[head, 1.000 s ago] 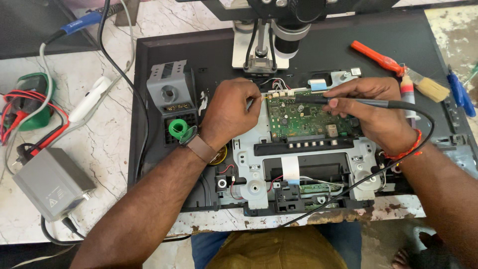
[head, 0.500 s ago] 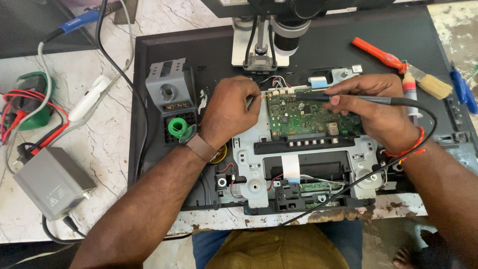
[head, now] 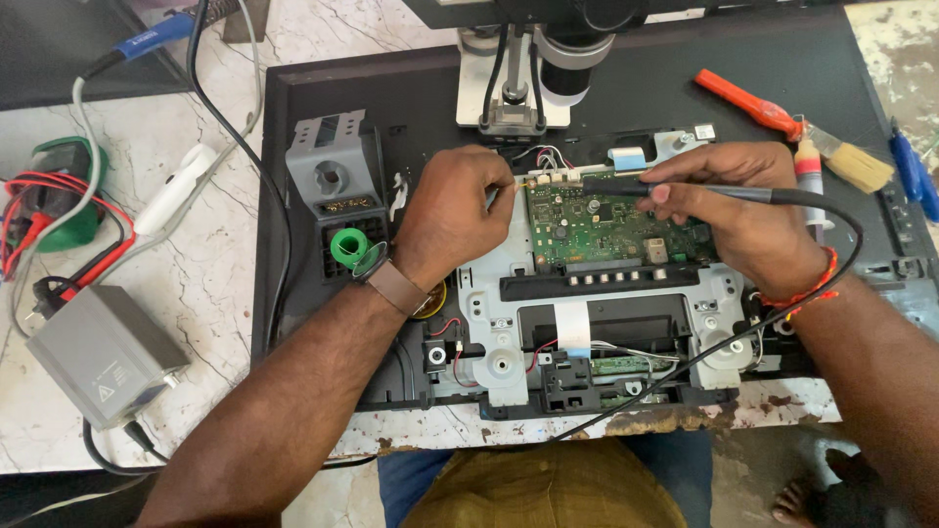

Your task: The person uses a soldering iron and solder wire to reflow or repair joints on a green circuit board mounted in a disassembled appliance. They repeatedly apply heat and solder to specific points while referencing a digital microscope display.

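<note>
A green circuit board [head: 611, 227] sits in a grey metal chassis [head: 597, 323] on a black mat. My right hand [head: 743, 210] grips a black soldering iron [head: 685, 189] like a pen, its tip at the board's top left edge. My left hand [head: 455, 215] is pinched on a thin piece, likely solder wire, held at the same spot by the board's corner. A brown-strapped watch is on my left wrist. A black cable runs from the iron around my right wrist.
A microscope stand [head: 518, 78] rises behind the board. A grey soldering station [head: 333, 176] with a green solder spool [head: 347, 246] stands to the left. Further left lie a grey power box [head: 103, 352] and red wires. An orange-handled tool [head: 748, 103], a brush [head: 851, 161] and blue tools lie right.
Both hands stay at the board's top left corner with only slight shifts. The view has drifted a little.
</note>
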